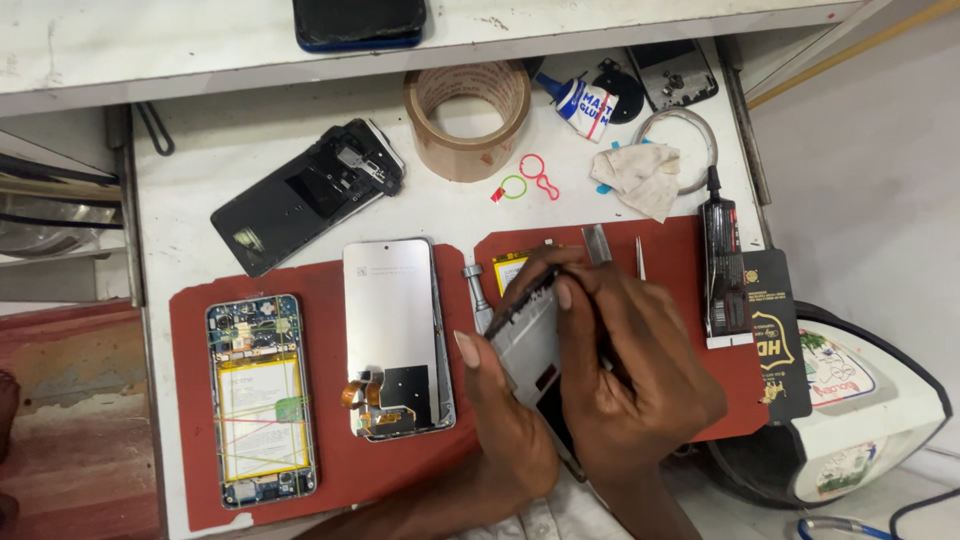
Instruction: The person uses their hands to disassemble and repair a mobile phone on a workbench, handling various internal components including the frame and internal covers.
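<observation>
Nearest the camera, at the lower middle of the frame, the right hand (640,380) has its fingers (585,285) pinched shut on a thin dark tool (520,296), whose tip lies on the grey phone frame (528,345). The left hand (505,415) props that frame up from below, its thumb pressed to the left edge and the other fingers curled under it, out of sight. The frame sits tilted over the red mat (340,470) on the desk (200,160). Just left of the hands lies a display panel (395,335), face down, with an orange flex cable at its lower end. Further left on the mat is an opened phone (260,400) showing its battery and board. Above the hands a yellow battery (510,268), tweezers (640,258) and a metal blade (597,243) lie near the mat's top edge. In the upper middle stands a roll of brown tape (467,118), and a black glue tube (722,270) lies at the right.
</observation>
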